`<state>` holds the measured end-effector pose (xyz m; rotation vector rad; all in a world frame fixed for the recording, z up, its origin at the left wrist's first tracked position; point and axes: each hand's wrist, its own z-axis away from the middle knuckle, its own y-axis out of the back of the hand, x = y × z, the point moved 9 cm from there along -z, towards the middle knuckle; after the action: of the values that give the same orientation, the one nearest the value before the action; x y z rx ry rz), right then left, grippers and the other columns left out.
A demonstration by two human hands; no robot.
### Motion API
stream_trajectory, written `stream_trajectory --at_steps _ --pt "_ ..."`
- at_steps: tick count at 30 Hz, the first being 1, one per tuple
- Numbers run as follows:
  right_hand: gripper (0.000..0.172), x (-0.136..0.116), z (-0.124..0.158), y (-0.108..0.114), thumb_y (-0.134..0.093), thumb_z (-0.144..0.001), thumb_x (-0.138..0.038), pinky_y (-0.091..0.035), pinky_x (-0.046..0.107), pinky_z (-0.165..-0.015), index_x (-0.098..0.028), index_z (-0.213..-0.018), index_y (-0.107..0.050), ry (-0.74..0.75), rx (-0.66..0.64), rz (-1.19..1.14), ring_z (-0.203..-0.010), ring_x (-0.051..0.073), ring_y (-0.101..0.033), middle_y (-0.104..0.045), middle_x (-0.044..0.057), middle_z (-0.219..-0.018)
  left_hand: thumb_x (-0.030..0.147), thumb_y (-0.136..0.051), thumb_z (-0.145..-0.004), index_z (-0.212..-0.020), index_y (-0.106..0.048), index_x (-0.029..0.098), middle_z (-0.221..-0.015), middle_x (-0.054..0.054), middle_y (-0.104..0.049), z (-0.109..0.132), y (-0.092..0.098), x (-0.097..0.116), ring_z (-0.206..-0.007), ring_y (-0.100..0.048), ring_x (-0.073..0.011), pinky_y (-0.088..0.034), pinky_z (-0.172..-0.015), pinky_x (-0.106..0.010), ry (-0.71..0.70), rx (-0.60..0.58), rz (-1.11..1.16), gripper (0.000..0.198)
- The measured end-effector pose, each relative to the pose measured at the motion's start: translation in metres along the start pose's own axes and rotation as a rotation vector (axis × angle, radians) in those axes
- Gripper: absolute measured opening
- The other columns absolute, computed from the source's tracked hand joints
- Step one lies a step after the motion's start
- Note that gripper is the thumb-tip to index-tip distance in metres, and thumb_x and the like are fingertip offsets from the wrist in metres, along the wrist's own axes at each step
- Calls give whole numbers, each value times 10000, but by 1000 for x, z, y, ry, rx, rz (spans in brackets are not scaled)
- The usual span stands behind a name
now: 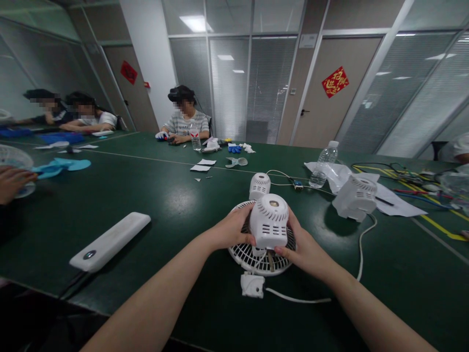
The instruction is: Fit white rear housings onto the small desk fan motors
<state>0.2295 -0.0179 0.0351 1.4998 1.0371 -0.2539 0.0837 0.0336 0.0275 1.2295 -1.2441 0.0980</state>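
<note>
A white fan motor housing sits on top of a round white fan grille lying flat on the green table. My left hand grips the housing's left side, fingers curled round it. My right hand grips its right side and lower edge. A small white switch box with a white cord lies just in front of the grille. A second small white cap stands right behind it.
A white power bank lies at the left. Another white fan body, a water bottle, papers and coloured cables lie at the right. Blue fan blades and another person's hand are at far left. Other people sit at the far side.
</note>
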Motion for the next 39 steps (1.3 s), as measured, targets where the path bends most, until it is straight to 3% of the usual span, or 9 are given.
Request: stream_trajectory --at_steps 10,15,29,39 --pt "1023 6 0 2 -678 -785 -359 -377 556 -1024 -287 -1491 59 -61 -2 68 -1262 336 -457 -389 112 -1454 395 -773 -627 -1455 -209 230 -1478 -136 -341 2 -1 0 -1344 -320 -358 -233 -1106 -529 -7 -1 -51 1015" --pt "989 4 -1 2 -682 -785 -367 -374 555 -1035 -271 -1486 9 -12 -19 -7 -1274 334 -443 -401 124 -1438 411 -782 -610 -1453 -211 246 -1468 -123 -358 3 0 0 -1332 -337 -355 -258 -1095 -532 12 -7 -47 1031" --pt "940 7 -1 4 -743 -734 -349 -347 544 -1078 -236 -1438 -132 -71 -74 -94 -1296 314 -421 -423 148 -1400 397 -799 -570 -1447 -238 238 -1444 -136 -379 4 -1 0 -1319 -350 -373 -262 -1084 -566 -10 -51 -8 1052" --pt "980 8 1 0 -714 -768 -399 -310 538 -1105 -209 -1459 -44 -27 -145 -185 -1344 297 -368 -349 177 -1467 433 -785 -595 -1460 -221 228 -1492 -147 -312 6 -1 0 -1368 -277 -378 -201 -1114 -584 -19 -105 -10 1053"
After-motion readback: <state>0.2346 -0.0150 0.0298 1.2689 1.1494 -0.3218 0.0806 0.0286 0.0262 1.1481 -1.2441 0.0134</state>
